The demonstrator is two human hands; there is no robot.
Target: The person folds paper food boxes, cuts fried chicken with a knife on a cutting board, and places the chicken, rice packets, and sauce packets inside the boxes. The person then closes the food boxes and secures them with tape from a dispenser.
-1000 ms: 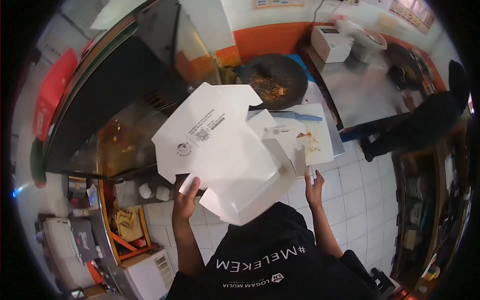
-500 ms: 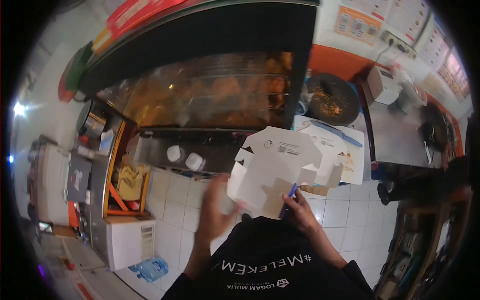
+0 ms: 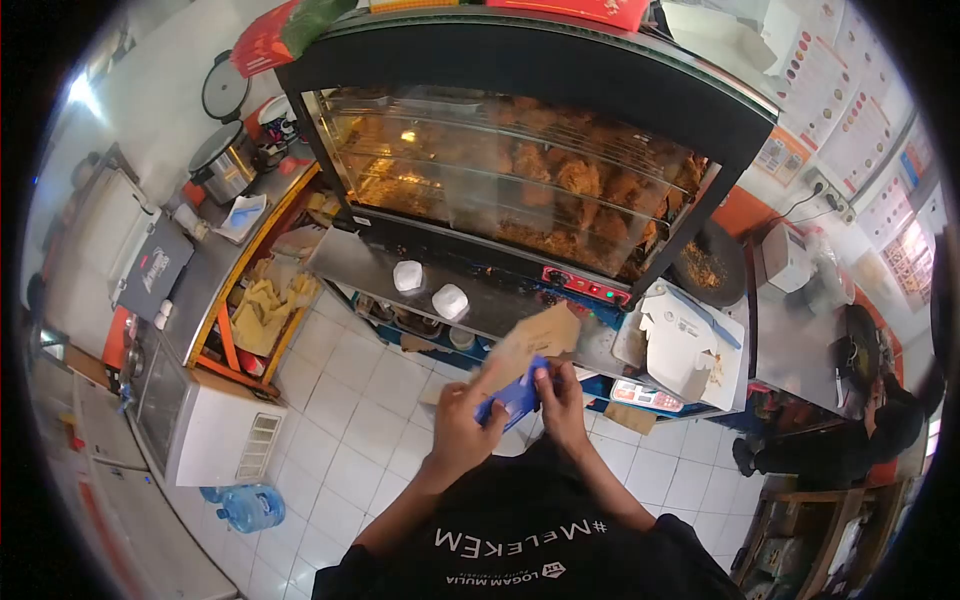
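Low in the centre, my left hand and my right hand are close together, both closed on a small blue item, partly covered by the fingers. Just above it, a brown card piece slants up from my left hand, blurred at its lower side. Two white wrapped bundles rest on the steel counter beyond my hands. An unfolded white box lies on a cutting board to the right, beside a blue-handled knife.
A glass warmer with fried chicken inside stands behind the counter. A dark pan with crumbs sits at the right. Another person is at the far right. Water bottles stand on the floor at left.
The view has swung left toward the warmer. The white box panel I held shows now as a brown card side. My left hand has closed on the blue item, which my right hand held before.
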